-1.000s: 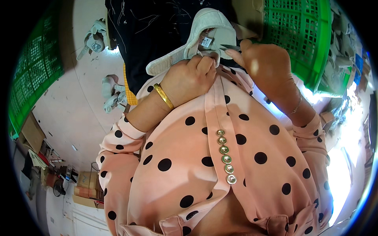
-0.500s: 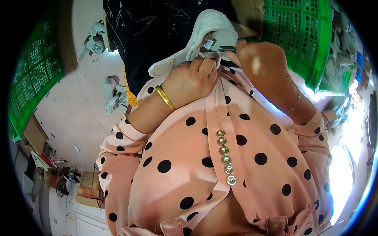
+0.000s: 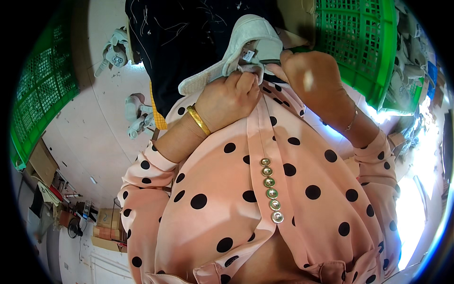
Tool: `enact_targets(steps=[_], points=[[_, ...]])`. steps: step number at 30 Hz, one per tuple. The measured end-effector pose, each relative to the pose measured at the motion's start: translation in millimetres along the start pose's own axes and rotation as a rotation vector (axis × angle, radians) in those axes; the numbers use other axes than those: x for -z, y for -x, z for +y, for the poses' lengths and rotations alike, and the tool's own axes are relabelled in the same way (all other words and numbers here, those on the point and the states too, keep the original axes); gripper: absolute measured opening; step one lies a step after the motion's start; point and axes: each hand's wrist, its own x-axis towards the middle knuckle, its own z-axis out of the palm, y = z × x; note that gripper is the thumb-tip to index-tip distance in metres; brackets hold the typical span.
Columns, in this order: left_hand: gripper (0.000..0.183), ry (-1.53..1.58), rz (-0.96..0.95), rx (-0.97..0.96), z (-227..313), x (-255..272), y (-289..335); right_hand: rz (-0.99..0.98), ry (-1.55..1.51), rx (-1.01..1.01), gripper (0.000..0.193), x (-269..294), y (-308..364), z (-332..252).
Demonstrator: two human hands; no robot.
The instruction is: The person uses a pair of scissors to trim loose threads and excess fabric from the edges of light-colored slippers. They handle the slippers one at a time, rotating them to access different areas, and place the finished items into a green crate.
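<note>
A pale grey-white fabric piece lies over my lap, with a rounded, cup-shaped end and a long quilted flap reaching left. Inside its hollow shows a small white label. My left hand, a gold bangle at its wrist, pinches the near edge of the piece. Closed round small thread snips, my right hand is at the right side of the opening. Only the narrow dark blades of the snips show, pointing left into the hollow; their handles are hidden in my fingers.
Dark cloth strewn with loose threads covers my lap. At the right stands a green mesh crate, with several pale pieces beyond it. Another green crate is at far left. Similar white pieces lie on the left, with cardboard boxes lower down.
The snips' blades, spread apart before, now look closed together. The fabric piece has tipped slightly; both hands stay nearly in place.
</note>
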Motion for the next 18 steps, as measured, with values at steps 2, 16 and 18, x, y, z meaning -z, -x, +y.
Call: enact_targets(steps=[2, 16, 18], points=[[0.017, 0.006, 0.001, 0.009, 0, 1, 0, -0.033, -0.012, -0.02, 0.04, -1, 0, 1], [0.024, 0.304, 0.064, 0.196, -11, 9, 11, 0.152, -0.429, -0.181, 0.045, -2, -4, 4], [0.026, 0.399, 0.077, 0.245, -12, 8, 16, 0.188, -0.616, -0.279, 0.045, -9, -8, -4]])
